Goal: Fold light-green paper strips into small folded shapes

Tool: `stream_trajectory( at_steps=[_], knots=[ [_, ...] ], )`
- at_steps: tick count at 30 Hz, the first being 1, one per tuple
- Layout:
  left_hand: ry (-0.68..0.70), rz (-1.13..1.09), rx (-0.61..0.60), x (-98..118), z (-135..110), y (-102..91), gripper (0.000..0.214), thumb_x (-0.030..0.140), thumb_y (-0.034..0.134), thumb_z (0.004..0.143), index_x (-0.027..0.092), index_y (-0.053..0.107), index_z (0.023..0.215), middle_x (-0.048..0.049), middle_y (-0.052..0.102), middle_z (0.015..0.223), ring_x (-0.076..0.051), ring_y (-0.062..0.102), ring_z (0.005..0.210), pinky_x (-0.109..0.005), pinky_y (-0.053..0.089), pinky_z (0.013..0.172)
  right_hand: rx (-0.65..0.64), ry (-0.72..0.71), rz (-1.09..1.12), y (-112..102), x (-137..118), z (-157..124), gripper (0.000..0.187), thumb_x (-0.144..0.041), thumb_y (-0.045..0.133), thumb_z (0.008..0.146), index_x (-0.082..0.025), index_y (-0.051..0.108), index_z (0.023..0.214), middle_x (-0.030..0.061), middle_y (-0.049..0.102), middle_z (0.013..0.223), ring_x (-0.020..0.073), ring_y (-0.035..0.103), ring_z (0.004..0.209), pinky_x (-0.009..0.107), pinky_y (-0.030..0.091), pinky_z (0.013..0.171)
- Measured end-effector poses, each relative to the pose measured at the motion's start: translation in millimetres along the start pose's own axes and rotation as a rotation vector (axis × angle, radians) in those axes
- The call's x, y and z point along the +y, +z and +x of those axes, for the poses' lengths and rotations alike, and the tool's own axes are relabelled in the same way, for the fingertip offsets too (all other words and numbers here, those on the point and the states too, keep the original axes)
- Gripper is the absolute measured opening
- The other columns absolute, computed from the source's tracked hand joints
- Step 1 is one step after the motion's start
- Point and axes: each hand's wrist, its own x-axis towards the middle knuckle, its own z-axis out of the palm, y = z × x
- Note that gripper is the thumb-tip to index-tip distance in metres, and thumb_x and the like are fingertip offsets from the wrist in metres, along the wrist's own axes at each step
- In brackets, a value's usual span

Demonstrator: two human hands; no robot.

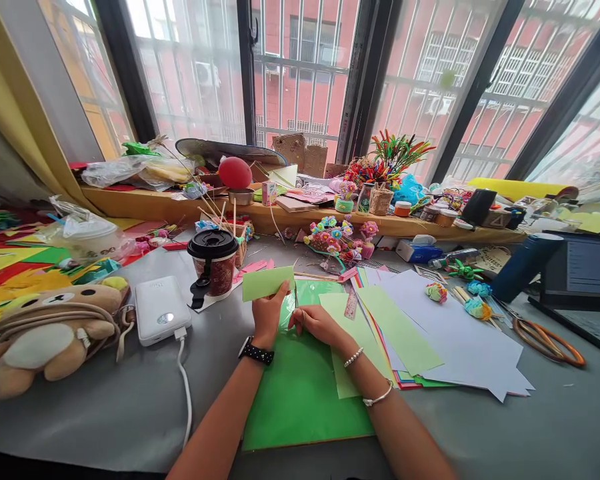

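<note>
My left hand [269, 319] is closed on a light green paper piece [266, 283], holding it up above the green mat [310, 400]. Beside it, my right hand [316, 323] grips a pair of small scissors [295, 299], whose narrow blades point away from me at the paper's right edge. How far the blades are apart is too small to tell. Under my right forearm and beyond it lie light green sheets [347, 333], one partly on the mat. A pink patterned strip [351, 303] rests on top of them.
White sheets [460, 340] fan out at right, near orange-handled scissors [550, 343] and a dark blue bottle [525, 267]. To the left stand a lidded cup [220, 267], a white power bank [161, 310] with its cable, and a plush bear [55, 333]. Crafts crowd the windowsill [175, 207].
</note>
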Motion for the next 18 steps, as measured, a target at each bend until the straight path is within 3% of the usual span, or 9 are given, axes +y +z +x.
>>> stream_trajectory(
  at_steps=[18],
  knots=[
    [0.009,0.058,-0.01,-5.1,2.0,-2.9,0.025,0.039,0.061,0.057,0.014,0.063,0.059,-0.0056,0.066,0.062,-0.021,0.06,0.069,-0.029,0.043,0.069,0.008,0.003,0.016,2.3,1.4,0.5,0.059,-0.052,0.018,0.081,-0.013,0.06,0.07,0.0006,0.053,0.053,0.0107,0.048,0.053,0.02,0.035,0.055]
  ],
)
